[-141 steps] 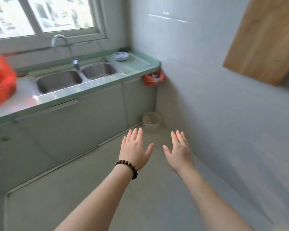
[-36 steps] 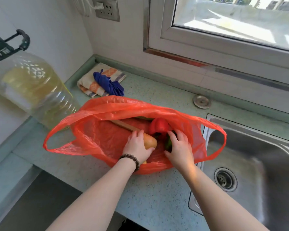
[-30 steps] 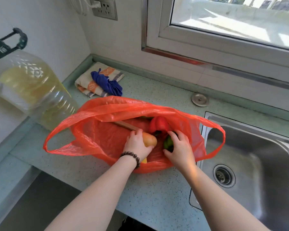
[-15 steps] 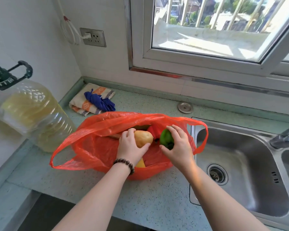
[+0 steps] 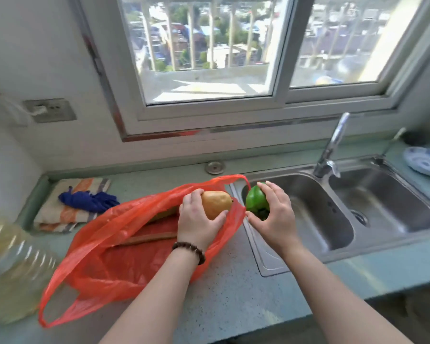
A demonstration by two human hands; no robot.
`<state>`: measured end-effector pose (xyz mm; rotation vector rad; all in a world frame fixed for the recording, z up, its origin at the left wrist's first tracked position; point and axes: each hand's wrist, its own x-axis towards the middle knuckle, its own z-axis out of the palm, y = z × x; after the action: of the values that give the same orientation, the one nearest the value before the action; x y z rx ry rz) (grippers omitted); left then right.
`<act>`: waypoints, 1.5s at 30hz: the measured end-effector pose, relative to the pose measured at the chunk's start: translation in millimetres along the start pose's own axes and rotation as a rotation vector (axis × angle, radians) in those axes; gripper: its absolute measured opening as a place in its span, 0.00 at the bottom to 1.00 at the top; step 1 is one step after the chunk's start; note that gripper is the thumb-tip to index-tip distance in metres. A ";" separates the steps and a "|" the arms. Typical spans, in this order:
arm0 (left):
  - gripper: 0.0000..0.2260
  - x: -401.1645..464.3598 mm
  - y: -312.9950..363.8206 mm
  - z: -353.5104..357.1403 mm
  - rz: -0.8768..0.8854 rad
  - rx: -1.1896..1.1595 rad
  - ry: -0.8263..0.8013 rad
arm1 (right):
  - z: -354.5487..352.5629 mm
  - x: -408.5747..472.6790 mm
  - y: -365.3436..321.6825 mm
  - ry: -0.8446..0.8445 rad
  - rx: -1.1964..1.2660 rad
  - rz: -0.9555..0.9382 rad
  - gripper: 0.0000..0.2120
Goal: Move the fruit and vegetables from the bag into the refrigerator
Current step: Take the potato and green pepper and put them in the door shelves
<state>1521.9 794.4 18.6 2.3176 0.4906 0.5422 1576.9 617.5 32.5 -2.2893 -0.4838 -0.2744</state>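
- While both my hands are full, the orange bag (image 5: 124, 247) lies slumped open on the table (image 5: 233, 294), its mouth toward the sink (image 5: 320, 219); something long remains inside.
- My left hand (image 5: 199, 222) has its grip wrapped round a yellow-brown pear (image 5: 215, 203), just above the bag's rim on the sink side.
- My right hand (image 5: 274, 214) has its grip closed on a green pepper (image 5: 256, 203), clear of the bag, over the sink's near edge.
- I'd hold both firmly, lift past the handle, then turn toward the refrigerator, which isn't in view.
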 end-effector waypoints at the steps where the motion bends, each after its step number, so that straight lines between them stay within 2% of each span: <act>1: 0.32 -2.4 8.5 6.3 0.030 -0.013 -0.024 | -9.4 -8.3 5.2 0.032 -0.013 0.031 0.33; 5: 0.32 -20.1 48.1 38.1 0.158 -0.080 -0.132 | -52.6 -47.8 33.2 0.137 -0.075 0.147 0.33; 9: 0.32 -51.6 97.8 78.8 0.264 -0.154 -0.305 | -102.0 -95.8 64.2 0.254 -0.156 0.287 0.33; 18: 0.31 -176.1 227.8 159.1 0.540 -0.274 -0.662 | -222.1 -241.4 118.8 0.622 -0.276 0.599 0.33; 23: 0.31 -293.5 309.8 182.2 0.737 -0.330 -0.833 | -301.0 -356.7 129.9 0.828 -0.358 0.723 0.33; 30: 0.30 -509.3 408.0 183.7 1.006 -0.451 -1.063 | -406.6 -557.9 118.4 1.120 -0.564 0.898 0.32; 38: 0.31 -716.6 464.2 151.8 1.263 -0.576 -1.345 | -458.4 -747.2 67.7 1.372 -0.739 1.105 0.32; 45: 0.32 -833.8 485.8 131.0 1.422 -0.626 -1.522 | -471.9 -845.1 35.2 1.519 -0.805 1.285 0.32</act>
<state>980.7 -13.6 69.9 1.4409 -1.7797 -0.5273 804.5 33.3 46.4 -1.7766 1.9818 -1.4242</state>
